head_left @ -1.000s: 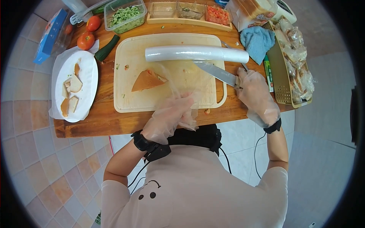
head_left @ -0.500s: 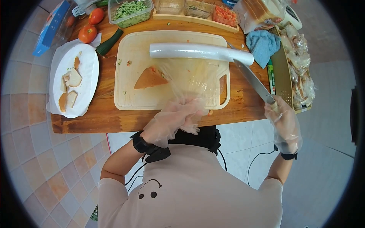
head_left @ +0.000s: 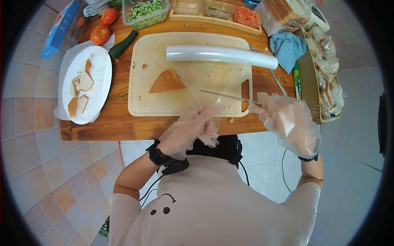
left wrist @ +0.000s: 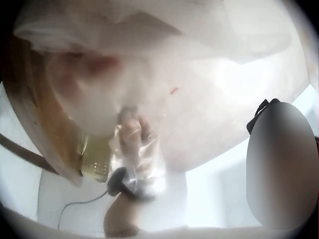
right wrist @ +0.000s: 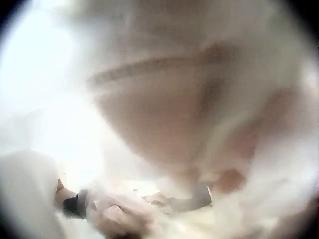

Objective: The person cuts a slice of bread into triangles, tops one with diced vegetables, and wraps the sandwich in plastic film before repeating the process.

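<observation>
A roll of clear plastic wrap lies across the back of the cream cutting board. A sheet of its film stretches toward the person, and the gloved left hand grips its near end at the board's front edge. A kitchen knife is held by the handle in the gloved right hand, its blade pointing left over the film, seen nearly edge-on. To the left of the film sits a brown-crusted sandwich wedge. Loose glove plastic blurs both wrist views; the right hand shows in the left wrist view.
Bread scraps lie on a white plate at left, near tomatoes and a cucumber piece. Behind stand chopped cucumber and a wooden tray. A blue cloth, a narrow metal utensil and a basket are right.
The right hand drew the knife back to the right from beside the roll, then swung its blade leftward over the film. The left hand keeps its grip on the film.
</observation>
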Tool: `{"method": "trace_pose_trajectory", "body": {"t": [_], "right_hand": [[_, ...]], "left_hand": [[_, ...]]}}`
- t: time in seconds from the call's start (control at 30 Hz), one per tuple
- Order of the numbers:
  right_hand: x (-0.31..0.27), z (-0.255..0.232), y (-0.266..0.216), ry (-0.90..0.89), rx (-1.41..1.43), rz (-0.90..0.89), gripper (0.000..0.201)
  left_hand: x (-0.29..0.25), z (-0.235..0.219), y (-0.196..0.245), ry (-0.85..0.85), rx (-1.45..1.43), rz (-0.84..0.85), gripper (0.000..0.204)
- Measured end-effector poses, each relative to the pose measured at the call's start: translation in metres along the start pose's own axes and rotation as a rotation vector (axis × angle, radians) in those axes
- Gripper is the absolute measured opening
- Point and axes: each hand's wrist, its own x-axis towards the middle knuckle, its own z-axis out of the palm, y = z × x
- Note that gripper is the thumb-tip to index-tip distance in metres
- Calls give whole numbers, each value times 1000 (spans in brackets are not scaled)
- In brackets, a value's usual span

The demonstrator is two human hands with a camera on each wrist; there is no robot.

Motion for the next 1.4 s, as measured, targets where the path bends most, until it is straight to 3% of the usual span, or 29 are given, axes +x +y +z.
{"method": "trace_pose_trajectory", "body": {"t": [0.17, 0.27, 0.37, 0.47, 0.6, 0.7, 0.77, 0.9, 0.97, 1.0, 1.13, 1.23, 1.3, 1.4], "right_hand": [[13, 9, 4, 71, -197, -169, 30], [18, -2, -3, -86, -299, -179, 10], [23, -5, -6, -220, -300, -158, 7], [22, -3, -2, -244, -177, -130, 7], [17, 4, 3, -258, -130, -96, 20], [13, 9, 8, -242, -132, -89, 28], [9, 10, 10, -231, -125, -86, 30], [11, 3, 19, -187, -146, -105, 29], [12, -3, 40, -171, -131, -125, 30], [13, -11, 44, -143, 26, -58, 32], [36, -24, 54, 15, 116, 138, 30], [69, 15, 82, 239, -51, -36, 28], [101, 32, 90, 179, -150, 15, 24], [136, 68, 123, 359, -183, -194, 21]], "left_hand": [[-1, 4, 3, -9, 136, 45, 48], [-2, 7, 3, 40, 168, 73, 47], [3, 3, 0, 56, 176, 164, 42], [7, -5, -8, 89, 75, 228, 36], [13, -15, -20, 164, -135, 289, 31], [-4, -1, -5, 213, -228, 313, 29], [-2, -6, -10, 79, -107, 316, 29], [-1, -15, -12, -39, 214, 249, 34], [0, -16, -10, -84, 157, 208, 36], [0, -17, -10, -107, 129, 185, 37], [0, -13, -16, 34, 55, 134, 39], [-12, -7, -3, 22, -19, 80, 38], [-21, -6, 6, -3, -43, 82, 37], [-17, -14, 1, -57, -87, 67, 35]]}}
